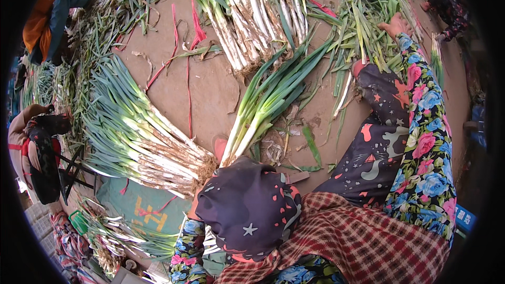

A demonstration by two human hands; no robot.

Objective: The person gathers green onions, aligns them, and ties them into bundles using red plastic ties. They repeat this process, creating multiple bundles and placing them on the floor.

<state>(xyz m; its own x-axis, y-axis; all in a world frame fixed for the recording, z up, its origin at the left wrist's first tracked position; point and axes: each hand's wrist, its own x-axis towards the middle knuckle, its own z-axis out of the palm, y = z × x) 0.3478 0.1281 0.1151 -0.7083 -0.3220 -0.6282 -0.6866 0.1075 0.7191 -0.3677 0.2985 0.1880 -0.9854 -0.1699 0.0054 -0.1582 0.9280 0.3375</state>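
Observation:
My right hand (396, 26) reaches out at the upper right, fingers spread, against a heap of loose green onion leaves (365, 27). Only the wrist edge of my left hand (196, 205) shows beside my bent knee; its fingers are hidden. Close to it, a few peeled green onions (250, 130) with pale stems slant upward, their lower ends out of sight behind the knee. A large pile of green onions (150, 138) lies to the left, roots toward that hand. Another row of soil-stained green onions (252, 19) lies ahead, roots toward me.
Red plastic ties (189, 86) and leaf scraps (311, 148) litter the brown ground. One unpeeled stalk (343, 92) lies near my right foot. A green sheet (146, 205) is at lower left. Other people (37, 154) are at the left edge and upper right.

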